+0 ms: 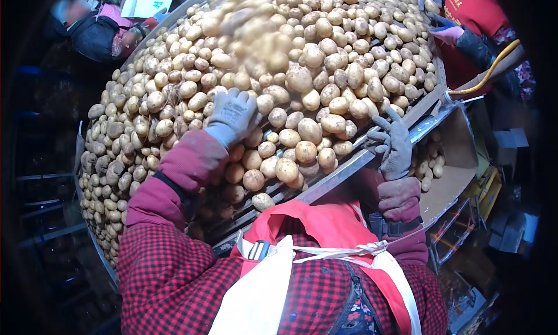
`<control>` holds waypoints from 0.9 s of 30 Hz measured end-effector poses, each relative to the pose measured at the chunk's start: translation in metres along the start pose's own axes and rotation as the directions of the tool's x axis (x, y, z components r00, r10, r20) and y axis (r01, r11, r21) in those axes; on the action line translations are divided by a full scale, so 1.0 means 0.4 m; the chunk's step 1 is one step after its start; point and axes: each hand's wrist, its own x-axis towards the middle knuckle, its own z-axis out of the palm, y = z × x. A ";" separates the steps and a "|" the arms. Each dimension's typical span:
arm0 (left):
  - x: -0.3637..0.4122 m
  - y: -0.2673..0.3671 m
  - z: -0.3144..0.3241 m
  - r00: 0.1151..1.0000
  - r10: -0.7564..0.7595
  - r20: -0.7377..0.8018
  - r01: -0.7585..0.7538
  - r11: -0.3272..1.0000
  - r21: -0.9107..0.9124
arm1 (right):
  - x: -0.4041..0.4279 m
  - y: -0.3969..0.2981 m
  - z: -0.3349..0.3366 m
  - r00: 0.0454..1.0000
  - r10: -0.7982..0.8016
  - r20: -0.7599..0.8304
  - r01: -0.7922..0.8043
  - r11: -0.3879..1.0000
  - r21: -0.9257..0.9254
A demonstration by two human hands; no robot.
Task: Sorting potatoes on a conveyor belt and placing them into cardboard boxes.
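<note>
A broad heap of potatoes [301, 78] covers the sorting table in front of me. My left hand [234, 115], in a grey glove, lies palm down on the potatoes near the heap's middle; its fingertips are partly hidden, and whether it grips one cannot be told. At the table's metal edge [338, 171] is my right hand [392, 143], gloved too, its fingers apart with nothing in them, beside the nearest potatoes. Dark bars show between the potatoes near that edge. Towards the far side, a blurred stream of potatoes [257, 34] is in motion over the heap.
A cardboard box [457, 139] with potatoes inside stands right of my right hand. A co-worker in a red apron [473, 12] holds a potato at the upper right. Another person [93, 36] is at the upper left, by a sign with writing [148, 1]. A yellow hose [488, 75] runs along a bar.
</note>
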 end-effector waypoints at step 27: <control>0.092 -0.049 0.013 0.989 -0.098 0.108 0.092 0.994 0.057 | 0.008 0.009 -0.011 1.000 0.007 -0.007 -0.007 0.998 0.058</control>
